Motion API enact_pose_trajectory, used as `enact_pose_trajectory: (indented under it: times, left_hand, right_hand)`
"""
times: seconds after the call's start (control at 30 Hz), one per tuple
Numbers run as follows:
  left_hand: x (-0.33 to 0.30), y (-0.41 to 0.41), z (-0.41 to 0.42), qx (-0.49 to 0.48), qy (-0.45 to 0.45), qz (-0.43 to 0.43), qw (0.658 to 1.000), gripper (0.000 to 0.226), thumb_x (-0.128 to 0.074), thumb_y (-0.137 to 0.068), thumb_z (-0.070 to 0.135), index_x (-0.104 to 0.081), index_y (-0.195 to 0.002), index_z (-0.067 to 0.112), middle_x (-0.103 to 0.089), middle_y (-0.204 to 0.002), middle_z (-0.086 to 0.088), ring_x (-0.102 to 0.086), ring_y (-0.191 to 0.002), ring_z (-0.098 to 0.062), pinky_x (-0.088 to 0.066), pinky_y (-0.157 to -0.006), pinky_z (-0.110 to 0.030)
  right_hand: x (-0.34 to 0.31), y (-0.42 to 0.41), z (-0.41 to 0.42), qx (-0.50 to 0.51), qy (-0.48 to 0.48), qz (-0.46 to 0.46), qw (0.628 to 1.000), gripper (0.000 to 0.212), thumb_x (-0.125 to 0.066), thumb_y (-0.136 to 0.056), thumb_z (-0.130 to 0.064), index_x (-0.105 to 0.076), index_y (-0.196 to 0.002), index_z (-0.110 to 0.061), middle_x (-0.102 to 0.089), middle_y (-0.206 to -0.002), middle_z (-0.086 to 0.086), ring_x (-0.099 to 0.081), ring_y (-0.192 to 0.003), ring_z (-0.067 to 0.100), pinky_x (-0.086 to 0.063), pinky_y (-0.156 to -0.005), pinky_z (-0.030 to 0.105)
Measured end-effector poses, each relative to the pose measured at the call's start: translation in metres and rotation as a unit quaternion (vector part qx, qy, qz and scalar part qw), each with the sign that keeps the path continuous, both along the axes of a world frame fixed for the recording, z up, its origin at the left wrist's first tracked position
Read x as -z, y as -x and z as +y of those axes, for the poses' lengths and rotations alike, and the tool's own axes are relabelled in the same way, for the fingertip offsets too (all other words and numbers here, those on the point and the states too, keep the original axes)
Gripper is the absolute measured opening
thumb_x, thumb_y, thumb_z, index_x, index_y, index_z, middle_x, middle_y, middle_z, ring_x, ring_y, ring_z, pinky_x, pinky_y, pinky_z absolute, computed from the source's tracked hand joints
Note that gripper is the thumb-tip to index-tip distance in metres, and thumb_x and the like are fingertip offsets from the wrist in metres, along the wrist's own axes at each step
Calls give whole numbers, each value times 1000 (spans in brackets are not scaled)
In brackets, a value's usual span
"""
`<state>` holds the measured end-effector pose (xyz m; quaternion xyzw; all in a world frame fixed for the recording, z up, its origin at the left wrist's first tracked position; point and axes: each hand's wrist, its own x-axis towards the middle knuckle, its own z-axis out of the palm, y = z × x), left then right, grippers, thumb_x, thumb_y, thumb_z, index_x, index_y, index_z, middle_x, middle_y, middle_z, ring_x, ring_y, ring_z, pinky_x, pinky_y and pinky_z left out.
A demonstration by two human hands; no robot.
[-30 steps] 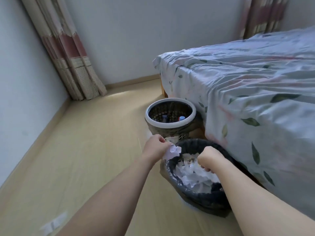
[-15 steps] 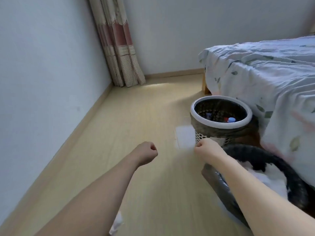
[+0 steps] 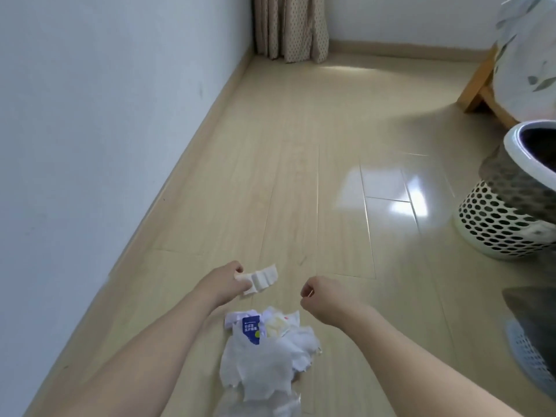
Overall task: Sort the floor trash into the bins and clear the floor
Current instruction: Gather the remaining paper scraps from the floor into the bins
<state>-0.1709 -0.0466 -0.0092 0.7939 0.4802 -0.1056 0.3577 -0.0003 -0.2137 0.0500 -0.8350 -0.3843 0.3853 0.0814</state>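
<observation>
Pinching folded white tissue (image 3: 262, 277) with left hand (image 3: 224, 281), right hand (image 3: 324, 300) curled empty, crumpled paper heap (image 3: 270, 347)

a folded white paper (image 3: 264, 278) sits low over the wooden floor (image 3: 301, 182), one end pinched in the fingers of the left hand (image 3: 225, 281); whether it touches the boards cannot be told. just nearer the camera lies a pile of trash (image 3: 270, 356): crumpled white tissue, a torn white wrapper (image 3: 251, 328) with a blue label, a pale yellow scrap, and clear plastic at its near end. well apart to the right a white bin (image 3: 496, 224) stands upright at the frame edge, its wall full of round holes, with a smooth white rim and a dark liner. nearer, at the lower right, a second bin (image 3: 529, 350) shows a dark bag over a pale lattice wall.
</observation>
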Motion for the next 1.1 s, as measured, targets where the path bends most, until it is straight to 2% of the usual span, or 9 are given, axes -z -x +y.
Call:
enact_pose_trajectory:
  times: [0.1, 0.2, 0.27, 0.37, 0.57, 0.7, 0.8, 0.9, 1.1]
  left_hand:
    - [45, -12, 6, 134, -117, 10, 984, 46, -52, -87, 50, -48, -128, 28, -54, -116, 1, -56, -107, -23, -43, -84, -35]
    - [82, -9, 7, 121, -303, -71, 943, 33, -40, -85, 38, -62, -91, 13, -60, -81, -3, -59, -67, -29, -39, -55, -32]
    - [90, -9, 9, 67, -357, -120, 924, 25, -39, -80, 27, -58, -78, 11, -57, -67, -3, -53, -52, -28, -34, -47, -29]
    - [96, -7, 11, 62, -369, -128, 919, 22, -40, -77, 23, -58, -78, 11, -56, -66, -2, -51, -52, -26, -33, -48, -27]
    - [103, -7, 15, 46, -357, -132, 924, 21, -40, -78, 23, -57, -80, 11, -56, -67, -3, -52, -54, -27, -37, -48, -29]
    - [102, -8, 14, 51, -367, -140, 918, 20, -39, -78, 23, -56, -80, 11, -56, -67, -3, -51, -53, -25, -34, -49, -28]
    - [103, -6, 13, 43, -371, -143, 916, 21, -39, -77, 23, -56, -80, 11, -56, -67, -4, -51, -53, -26, -36, -49, -29]
    - [104, -4, 10, 34, -375, -142, 916, 23, -38, -78, 21, -58, -81, 10, -56, -68, -4, -51, -55, -26, -38, -51, -30]
    - [101, -3, 7, 36, -374, -129, 918, 24, -38, -79, 23, -59, -82, 11, -57, -69, -3, -52, -57, -25, -40, -52, -31]
  right_hand:
    - [30, 8, 16, -10, 33, -5, 999, 31, -50, -88, -22, -56, -119, -21, -59, -116, -1, -58, -94, 17, -50, -81, 29]
    - [55, 15, 25, -22, 66, -5, 998, 32, -53, -87, -29, -55, -118, -24, -60, -113, -3, -59, -95, 16, -51, -82, 30]
    - [65, 22, 28, -36, 84, 9, 996, 27, -57, -86, -35, -57, -110, -23, -60, -106, -5, -58, -88, 14, -49, -77, 28]
    - [71, 39, 27, -50, 113, 34, 992, 21, -60, -82, -38, -55, -91, -20, -57, -94, -5, -53, -77, 13, -45, -68, 27]
    - [77, 44, 26, -79, 144, -9, 986, 36, -63, -82, -39, -51, -109, -17, -51, -109, -2, -49, -90, 18, -40, -72, 28]
    - [83, 44, 26, -108, 138, -38, 984, 11, -49, -91, -29, -46, -86, -21, -45, -100, -2, -48, -85, 18, -42, -74, 28]
    - [85, 46, 27, -101, 124, -39, 986, 7, -47, -91, -27, -44, -88, -22, -49, -100, -1, -50, -84, 19, -42, -71, 28]
    - [84, 46, 28, -89, 110, -26, 990, 12, -51, -88, -31, -43, -88, -22, -48, -96, -4, -48, -81, 16, -37, -61, 23]
    - [87, 49, 27, -99, 129, -38, 986, 25, -52, -86, -20, -38, -66, -25, -44, -93, -3, -47, -76, 17, -37, -60, 22]
